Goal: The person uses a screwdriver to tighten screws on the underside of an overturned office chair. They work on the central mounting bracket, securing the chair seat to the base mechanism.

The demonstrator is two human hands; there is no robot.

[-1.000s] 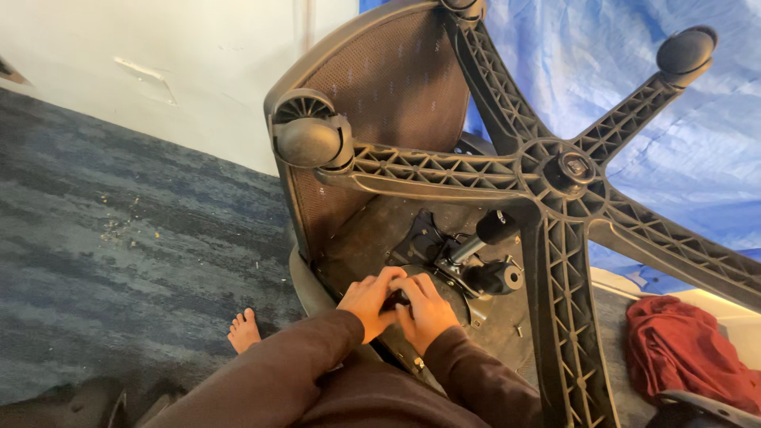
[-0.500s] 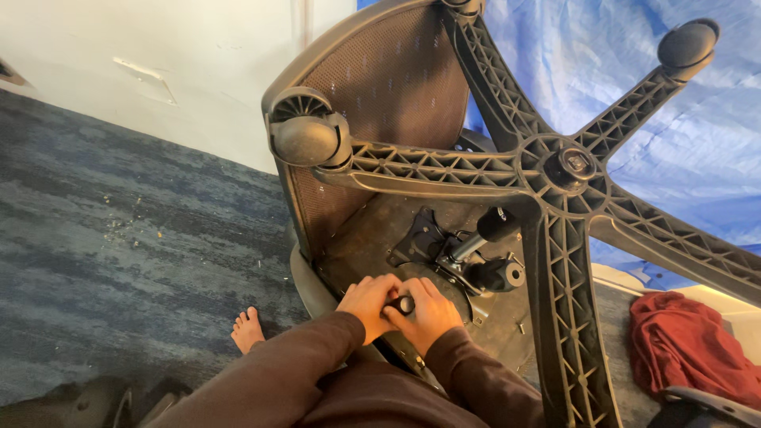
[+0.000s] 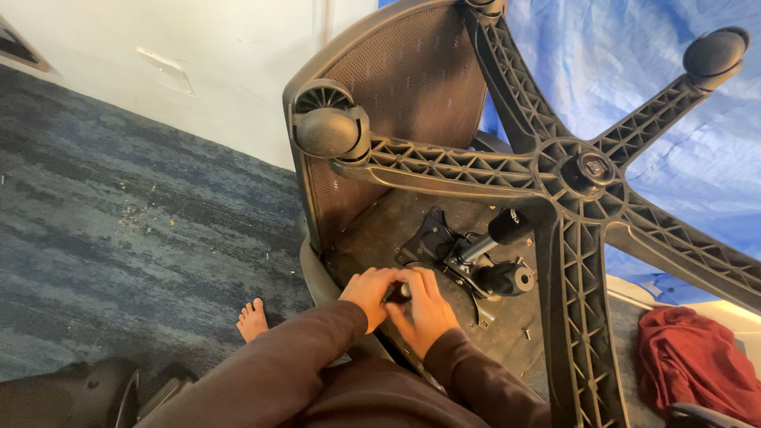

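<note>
An office chair lies tipped over, its five-armed wheel base (image 3: pixel 583 170) facing me and its seat underside (image 3: pixel 380 230) below. Both my hands meet on a small dark part (image 3: pixel 399 293) at the near edge of the seat underside. My left hand (image 3: pixel 369 293) curls over it from the left. From the right, my right hand (image 3: pixel 426 307) grips it with bent fingers. Just beyond them sits the black tilt mechanism (image 3: pixel 476 261) with its lever knob (image 3: pixel 507 226). Both arms wear brown sleeves.
A caster (image 3: pixel 329 127) juts out at upper left and another caster (image 3: pixel 713 51) at upper right. A bare foot (image 3: pixel 252 319) rests on the blue-grey carpet (image 3: pixel 119 238). A blue sheet (image 3: pixel 634 71) hangs behind; a red cloth (image 3: pixel 690 361) lies at lower right. A dark object (image 3: pixel 87 392) sits at bottom left.
My hands have stayed on the same dark part with only slight shifts of the fingers. The view has drifted a little; the chair has not moved.
</note>
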